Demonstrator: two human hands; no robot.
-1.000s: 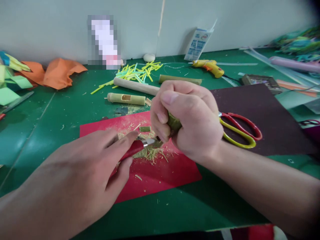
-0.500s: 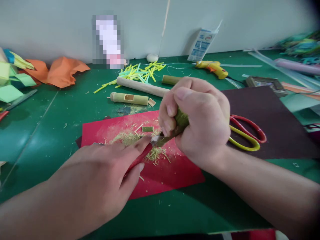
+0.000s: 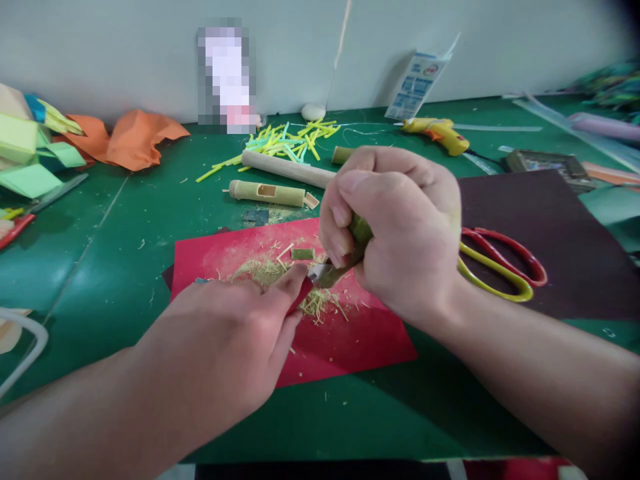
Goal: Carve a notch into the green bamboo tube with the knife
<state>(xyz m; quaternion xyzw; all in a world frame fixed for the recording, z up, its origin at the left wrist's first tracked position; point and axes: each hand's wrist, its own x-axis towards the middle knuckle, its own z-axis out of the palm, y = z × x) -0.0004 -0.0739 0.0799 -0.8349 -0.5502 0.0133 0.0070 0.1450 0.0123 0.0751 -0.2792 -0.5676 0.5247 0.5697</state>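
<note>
My left hand [image 3: 235, 327] is closed around a red-handled knife [image 3: 303, 291], its index finger stretched along the handle. The short blade touches the lower end of a green bamboo piece [image 3: 361, 240]. That bamboo is wrapped in my closed right hand [image 3: 400, 227], which hides most of it. Under both hands lies a red sheet [image 3: 350, 347] strewn with shavings [image 3: 317, 303] and fine dust. A small green bamboo chip [image 3: 303, 254] rests on the sheet just beyond the blade.
Behind the sheet lie a notched bamboo tube [image 3: 267, 193], a wooden rod [image 3: 287, 168] and cut yellow straws [image 3: 273, 145]. Scissors [image 3: 500, 263] sit on a dark sheet [image 3: 555, 220] at the right, a yellow glue gun [image 3: 440, 135] beyond. Orange paper [image 3: 140, 141] is at left.
The view has shifted, so the table items appear slightly farther right. Both hands keep their grips, and the knife blade is still against the bamboo. A white curved object now shows at the left edge.
</note>
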